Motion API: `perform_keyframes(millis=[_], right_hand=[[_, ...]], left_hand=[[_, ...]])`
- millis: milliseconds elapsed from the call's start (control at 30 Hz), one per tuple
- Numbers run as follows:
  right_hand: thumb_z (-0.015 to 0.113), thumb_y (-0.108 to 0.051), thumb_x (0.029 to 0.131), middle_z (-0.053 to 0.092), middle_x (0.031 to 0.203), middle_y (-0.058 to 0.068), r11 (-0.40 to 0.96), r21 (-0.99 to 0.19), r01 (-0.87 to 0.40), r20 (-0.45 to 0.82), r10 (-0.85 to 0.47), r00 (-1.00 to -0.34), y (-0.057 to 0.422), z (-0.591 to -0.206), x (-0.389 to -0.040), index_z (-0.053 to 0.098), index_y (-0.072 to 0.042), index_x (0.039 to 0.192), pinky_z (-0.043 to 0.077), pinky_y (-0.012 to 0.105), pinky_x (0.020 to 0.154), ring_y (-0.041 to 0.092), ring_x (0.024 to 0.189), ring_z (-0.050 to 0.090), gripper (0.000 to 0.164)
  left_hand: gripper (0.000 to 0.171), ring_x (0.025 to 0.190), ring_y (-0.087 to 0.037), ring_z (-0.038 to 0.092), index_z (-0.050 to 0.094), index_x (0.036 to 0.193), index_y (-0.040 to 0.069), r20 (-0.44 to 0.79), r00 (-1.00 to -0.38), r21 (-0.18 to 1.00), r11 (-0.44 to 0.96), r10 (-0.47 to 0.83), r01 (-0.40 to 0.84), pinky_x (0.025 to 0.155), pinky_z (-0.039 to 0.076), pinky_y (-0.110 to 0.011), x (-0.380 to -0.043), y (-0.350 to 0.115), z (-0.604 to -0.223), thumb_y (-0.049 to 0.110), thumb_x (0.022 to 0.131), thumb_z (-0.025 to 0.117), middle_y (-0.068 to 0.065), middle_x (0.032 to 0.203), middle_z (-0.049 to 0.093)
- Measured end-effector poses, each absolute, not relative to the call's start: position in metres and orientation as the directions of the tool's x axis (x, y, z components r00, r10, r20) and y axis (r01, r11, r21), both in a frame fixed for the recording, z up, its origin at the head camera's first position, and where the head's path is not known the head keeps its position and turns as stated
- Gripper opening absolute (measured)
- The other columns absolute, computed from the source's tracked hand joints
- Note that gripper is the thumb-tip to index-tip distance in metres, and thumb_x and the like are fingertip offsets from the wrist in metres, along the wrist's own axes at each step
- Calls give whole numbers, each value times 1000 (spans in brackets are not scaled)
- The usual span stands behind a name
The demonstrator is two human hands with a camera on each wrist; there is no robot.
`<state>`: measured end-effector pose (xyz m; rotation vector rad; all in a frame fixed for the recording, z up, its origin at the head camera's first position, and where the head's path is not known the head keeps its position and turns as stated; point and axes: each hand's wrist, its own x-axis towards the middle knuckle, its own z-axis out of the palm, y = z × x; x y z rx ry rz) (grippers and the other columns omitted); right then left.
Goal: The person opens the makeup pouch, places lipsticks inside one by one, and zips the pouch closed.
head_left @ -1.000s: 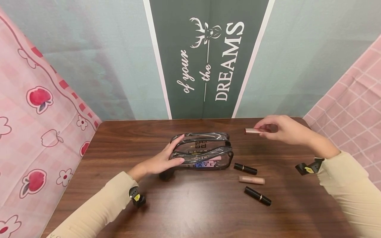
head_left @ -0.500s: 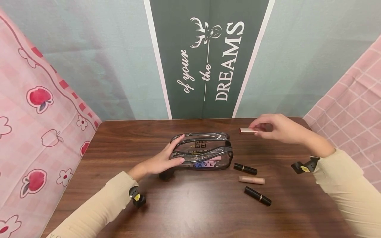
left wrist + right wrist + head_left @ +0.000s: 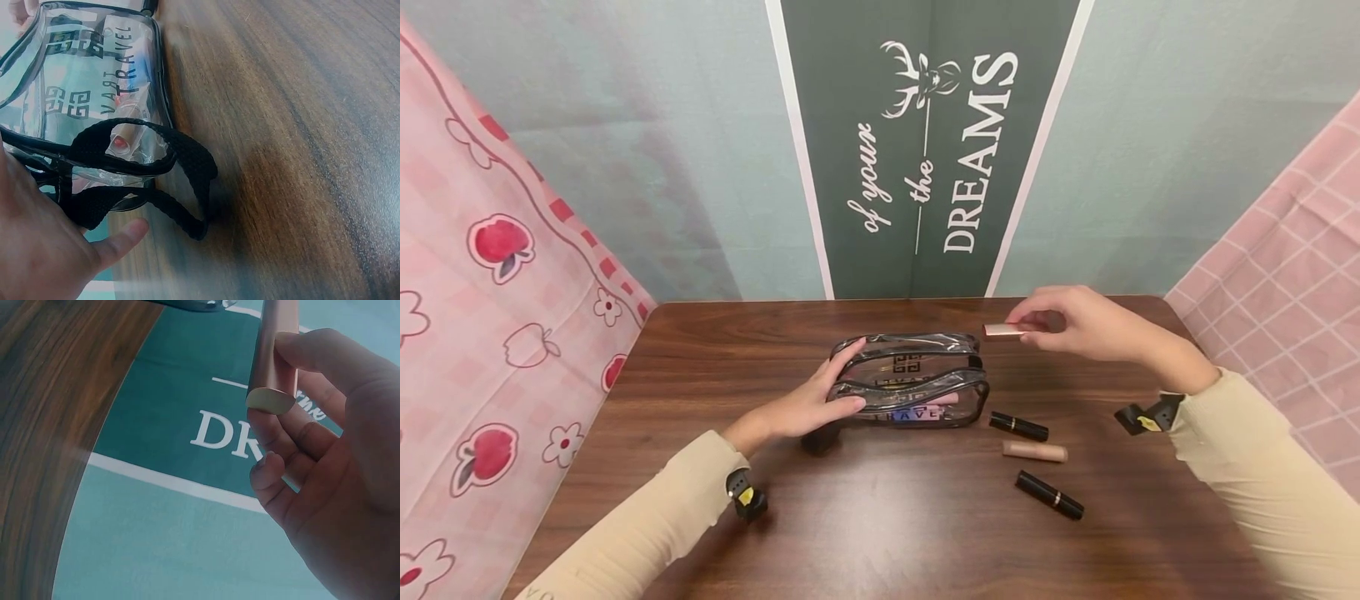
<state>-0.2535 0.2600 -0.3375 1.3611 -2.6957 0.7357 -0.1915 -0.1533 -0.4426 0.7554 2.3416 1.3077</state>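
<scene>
A clear cosmetic bag (image 3: 951, 381) with black trim lies on the table, its top unzipped and gaping. My left hand (image 3: 808, 404) rests over the bag's left end, fingers and thumb spread straight across the opening. A black strap loop (image 3: 197, 156) sticks out by the thumb in the left wrist view. Blue and pink items show through the bag's clear wall. Above the table near the bag's far right corner, my right hand (image 3: 1082, 325) pinches a rose-gold lipstick tube (image 3: 275, 362) between thumb and fingers. The tube points left, toward the bag.
Right of the bag lie a black tube (image 3: 1018, 426), a beige tube (image 3: 1034, 452) and another black tube (image 3: 1049, 495), each with its own slant. A printed cloth backdrop (image 3: 700, 208) hangs behind the wooden table (image 3: 865, 533). Pink cloths hang at both sides.
My right hand has moved left with the lipstick tube, closer to the bag. My left hand and the bag have stayed put.
</scene>
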Motion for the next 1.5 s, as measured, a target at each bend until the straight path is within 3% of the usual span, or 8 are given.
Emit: perform_keyframes(millis=[200, 867, 1500], right_hand=[[79, 3, 84, 64, 92, -14, 489, -407, -772, 237, -759, -606, 253, -335, -254, 75, -15, 108, 46, 23, 66, 11, 77, 57, 29], [75, -2, 89, 60, 86, -12, 475, -438, -763, 174, -788, -590, 215, -339, -255, 75, -16, 106, 48, 31, 65, 9, 75, 55, 22], [75, -13, 91, 58, 86, -12, 456, -463, -760, 120, -818, -563, 177, -351, -251, 75, -18, 106, 47, 28, 65, 10, 75, 54, 16]], left_hand=[[87, 153, -38, 9, 5, 164, 35, -47, -795, 857, 434, 604, 279, 114, 21, -67, -191, -153, -442, 48, 100, 61, -9, 169, 4], [87, 153, -37, 8, 5, 165, 34, -35, -797, 856, 430, 603, 287, 114, 21, -67, -192, -152, -443, 46, 100, 61, -8, 169, 6], [86, 153, -39, 9, 5, 164, 35, -37, -798, 859, 427, 602, 282, 113, 21, -68, -191, -152, -443, 47, 100, 61, -9, 169, 5]])
